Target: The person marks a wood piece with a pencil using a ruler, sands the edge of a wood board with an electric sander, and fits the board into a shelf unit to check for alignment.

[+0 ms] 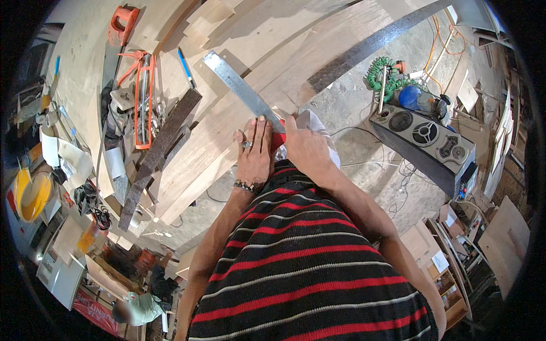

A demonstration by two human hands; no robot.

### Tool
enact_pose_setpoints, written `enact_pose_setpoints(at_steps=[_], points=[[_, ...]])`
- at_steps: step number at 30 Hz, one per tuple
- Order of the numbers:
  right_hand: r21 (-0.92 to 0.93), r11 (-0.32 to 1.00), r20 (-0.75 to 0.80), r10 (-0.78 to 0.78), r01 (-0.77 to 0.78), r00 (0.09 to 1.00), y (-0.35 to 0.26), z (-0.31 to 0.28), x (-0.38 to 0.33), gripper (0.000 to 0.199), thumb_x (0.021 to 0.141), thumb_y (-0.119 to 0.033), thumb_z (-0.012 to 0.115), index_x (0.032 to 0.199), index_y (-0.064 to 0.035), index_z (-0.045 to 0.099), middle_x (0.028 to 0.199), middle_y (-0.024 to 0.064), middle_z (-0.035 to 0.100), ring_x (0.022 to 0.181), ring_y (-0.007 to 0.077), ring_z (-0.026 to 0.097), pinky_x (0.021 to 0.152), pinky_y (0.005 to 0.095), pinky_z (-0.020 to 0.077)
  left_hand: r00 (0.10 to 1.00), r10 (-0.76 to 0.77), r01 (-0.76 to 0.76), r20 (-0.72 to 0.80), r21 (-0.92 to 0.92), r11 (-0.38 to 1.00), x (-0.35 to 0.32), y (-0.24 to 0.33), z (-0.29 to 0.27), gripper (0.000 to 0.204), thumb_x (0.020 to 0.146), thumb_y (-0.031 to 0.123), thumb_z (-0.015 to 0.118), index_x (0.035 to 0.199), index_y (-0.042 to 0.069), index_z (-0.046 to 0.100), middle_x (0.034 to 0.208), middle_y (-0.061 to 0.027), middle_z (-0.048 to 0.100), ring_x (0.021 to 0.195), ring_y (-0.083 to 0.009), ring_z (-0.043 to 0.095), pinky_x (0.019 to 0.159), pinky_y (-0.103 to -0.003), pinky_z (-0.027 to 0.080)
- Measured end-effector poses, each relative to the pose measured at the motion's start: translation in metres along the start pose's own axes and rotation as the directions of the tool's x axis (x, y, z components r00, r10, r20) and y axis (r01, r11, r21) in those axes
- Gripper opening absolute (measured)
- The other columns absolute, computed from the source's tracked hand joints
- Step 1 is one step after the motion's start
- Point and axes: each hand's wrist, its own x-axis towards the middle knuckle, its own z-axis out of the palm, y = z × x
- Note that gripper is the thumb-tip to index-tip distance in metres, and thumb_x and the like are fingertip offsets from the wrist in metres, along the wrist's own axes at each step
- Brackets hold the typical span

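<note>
A try square with a long steel blade [239,81] and a red stock lies slantwise across a pale wooden board [187,170]. My right hand [307,145] is closed around its near end, where only a little of the red shows. Flat on the board beside the blade rests my left hand [255,150], its fingers stretched toward the steel. The left hand wears a ring and a beaded bracelet. My right palm and curled fingers are partly hidden from above. A blue pencil [186,68] lies on the wood further left.
To the left lie an orange caulking gun [145,102], an orange-handled handsaw [121,25] and a dark strip [159,156]. A speaker [424,132] stands at right near a green coiled hose [382,79]. Another person [139,307] is at lower left.
</note>
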Motion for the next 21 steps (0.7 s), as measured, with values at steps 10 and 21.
enact_pose_setpoints(at_steps=[10,21], points=[[-0.019,1.0,-0.011,-0.022,0.022,1.0,0.003,0.003,-0.008,0.024,0.092,-0.012,0.058,0.114,-0.0016,0.054,0.068,0.0197,0.071,0.063,0.0385,0.073,0.06,0.0496,0.0576,1.0,-0.006,0.006,0.008,0.038,0.999,-0.001,0.0,0.001,0.069,0.094,0.02,0.058,0.158,0.001,0.042,0.171,-0.0145,0.029,0.159,-0.0342,0.027,0.126,-0.063,0.018],[-0.02,1.0,0.009,-0.022,0.022,1.0,0.013,-0.001,-0.028,0.023,0.094,-0.01,0.055,0.116,-0.0024,0.056,0.068,0.0202,0.07,0.062,0.0375,0.073,0.058,0.0511,0.0567,0.998,-0.006,0.007,-0.059,0.005,1.0,-0.002,0.001,0.001,0.071,0.092,0.014,0.057,0.16,0.002,0.04,0.171,-0.0146,0.032,0.159,-0.0341,0.028,0.126,-0.064,0.017]])
